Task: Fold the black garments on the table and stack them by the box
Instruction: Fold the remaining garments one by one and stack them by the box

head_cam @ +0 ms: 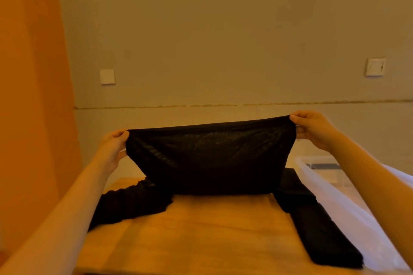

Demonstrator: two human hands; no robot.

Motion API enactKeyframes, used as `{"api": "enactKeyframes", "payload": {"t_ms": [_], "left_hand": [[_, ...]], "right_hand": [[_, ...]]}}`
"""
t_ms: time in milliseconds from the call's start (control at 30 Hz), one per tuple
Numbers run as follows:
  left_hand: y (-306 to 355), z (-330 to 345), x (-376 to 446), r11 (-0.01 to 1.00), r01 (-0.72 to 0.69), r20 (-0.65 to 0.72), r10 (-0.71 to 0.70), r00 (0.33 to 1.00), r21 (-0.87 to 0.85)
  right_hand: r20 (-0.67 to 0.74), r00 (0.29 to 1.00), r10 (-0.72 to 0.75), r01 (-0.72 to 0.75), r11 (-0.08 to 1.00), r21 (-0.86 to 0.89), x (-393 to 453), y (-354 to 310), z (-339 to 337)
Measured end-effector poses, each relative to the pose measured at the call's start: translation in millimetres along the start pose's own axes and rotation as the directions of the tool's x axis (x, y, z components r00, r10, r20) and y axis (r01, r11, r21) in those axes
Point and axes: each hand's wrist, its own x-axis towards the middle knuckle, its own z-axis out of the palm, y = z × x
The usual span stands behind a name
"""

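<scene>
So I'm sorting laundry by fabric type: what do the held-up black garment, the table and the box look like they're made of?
The black garment, pinched by the left hand and right hand, looks like thin, soft knit: it drapes limply and seems slightly sheer. The table looks like smooth light wood, with faint grain. The box appears to be clear plastic, since its walls are see-through.

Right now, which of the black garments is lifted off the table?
The black garment in the middle, pinched at its top corners by the left hand and right hand. The garment at left and the folded pile at right lie on the table.
</scene>
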Motion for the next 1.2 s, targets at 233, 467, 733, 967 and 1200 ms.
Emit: {"api": "enactKeyframes", "payload": {"t_ms": [233,467,733,967,1200], "left_hand": [[7,-25,-33,0.999,0.038,0.090,-0.035,0.995,-0.028],[21,-43,-50,0.996,0.068,0.192,-0.057,0.980,-0.052],[29,-43,-48,0.992,0.076,0.221,-0.053,0.974,-0.097],[-4,-27,-17,0.985,0.170,0.161,-0.168,0.973,0.004],[-61,-3,39,0.957,0.262,0.137,-0.278,0.951,0.125]], "right_hand": [[0.042,0.998,0.052,-0.055,0.994,0.090,-33,8,-8],[0.077,0.996,0.045,-0.060,0.976,0.210,-49,0,-15],[0.145,0.989,0.023,-0.047,0.986,0.159,-52,-5,-14],[0.122,0.979,0.166,-0.179,0.978,0.105,-28,32,-3],[0.051,0.952,0.303,-0.304,0.952,0.020,20,90,13]]}}
